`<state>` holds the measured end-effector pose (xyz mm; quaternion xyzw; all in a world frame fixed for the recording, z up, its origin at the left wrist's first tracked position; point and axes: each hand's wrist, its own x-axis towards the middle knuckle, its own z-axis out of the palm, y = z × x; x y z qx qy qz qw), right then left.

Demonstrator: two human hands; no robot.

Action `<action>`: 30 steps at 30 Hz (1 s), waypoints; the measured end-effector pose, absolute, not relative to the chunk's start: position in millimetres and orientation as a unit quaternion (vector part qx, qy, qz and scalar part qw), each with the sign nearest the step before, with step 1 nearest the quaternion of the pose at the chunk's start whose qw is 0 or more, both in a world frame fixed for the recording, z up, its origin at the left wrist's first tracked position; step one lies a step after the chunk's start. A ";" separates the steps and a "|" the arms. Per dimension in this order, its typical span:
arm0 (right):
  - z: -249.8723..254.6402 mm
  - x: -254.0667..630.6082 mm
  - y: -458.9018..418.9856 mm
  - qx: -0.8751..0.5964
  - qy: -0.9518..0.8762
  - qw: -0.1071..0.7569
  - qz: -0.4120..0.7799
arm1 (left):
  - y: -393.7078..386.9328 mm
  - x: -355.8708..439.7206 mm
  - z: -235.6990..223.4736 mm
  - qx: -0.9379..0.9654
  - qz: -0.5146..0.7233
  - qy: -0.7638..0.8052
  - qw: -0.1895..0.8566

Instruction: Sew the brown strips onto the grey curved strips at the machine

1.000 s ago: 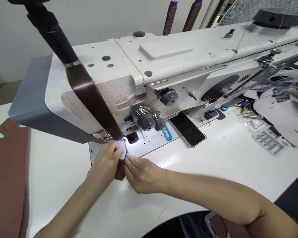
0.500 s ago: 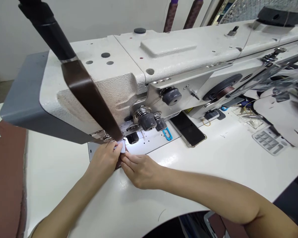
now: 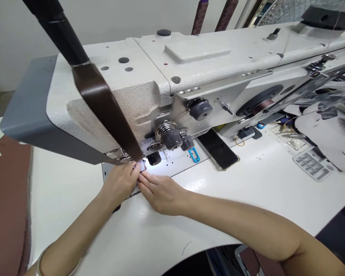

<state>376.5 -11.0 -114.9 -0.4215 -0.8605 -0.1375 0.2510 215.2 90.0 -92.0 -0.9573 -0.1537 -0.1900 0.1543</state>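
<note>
A white sewing machine (image 3: pixel 109 99) fills the upper middle of the head view. Under its needle area lies a small pale piece of material (image 3: pixel 142 165), brownish on its other side, mostly covered by my fingers. My left hand (image 3: pixel 122 180) presses on that piece from the left with its fingers bent and closed together. From the right, my right hand (image 3: pixel 161 193) pinches the near edge of the same piece, fingertips almost touching the left hand. The brown arm of a lamp (image 3: pixel 103 103) hides the needle and presser foot.
A phone (image 3: pixel 218 149) and a blue clip-like tool (image 3: pixel 194 155) lie right of the needle area. Farther right are a stencil plate (image 3: pixel 312 165) and pale cut pieces (image 3: pixel 327 134). Brown sheet material (image 3: pixel 8 199) lies at the left. Thread spools (image 3: pixel 199 17) stand behind.
Both hands have moved slightly up toward the needle area with the small piece, less of which now shows. A dark object edge has come into view beneath the left wrist.
</note>
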 end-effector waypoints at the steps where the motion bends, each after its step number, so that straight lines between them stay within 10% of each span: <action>1: -113.7 376.9 -10.5 -0.422 -0.866 0.237 -0.124 | 90.6 215.1 -92.3 -0.958 -0.187 -0.153 0.156; 30: -112.4 379.5 -10.1 -0.425 -0.885 0.191 -0.013 | 105.6 215.3 -98.6 -0.956 -0.089 -0.237 0.150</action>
